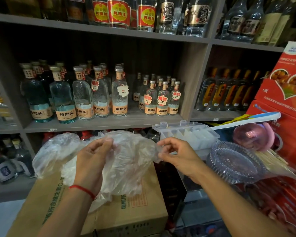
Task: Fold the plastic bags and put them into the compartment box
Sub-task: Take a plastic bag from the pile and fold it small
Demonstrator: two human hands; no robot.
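A crumpled clear plastic bag (130,161) hangs in the air between my two hands, above a cardboard carton. My left hand (94,158) grips its left part with curled fingers. My right hand (174,154) pinches its right edge between thumb and fingers. More clear bags (53,151) lie heaped on the carton to the left. The clear compartment box (188,134) stands open behind my right hand, lid tilted back, with white folded bags in several of its cells.
A brown cardboard carton (126,214) sits under the bags. Shelves of glass liquor bottles (99,100) fill the background. A clear ribbed plastic dish (236,163) and red gift cartons (285,103) stand at the right, with bamboo skewers beside the dish.
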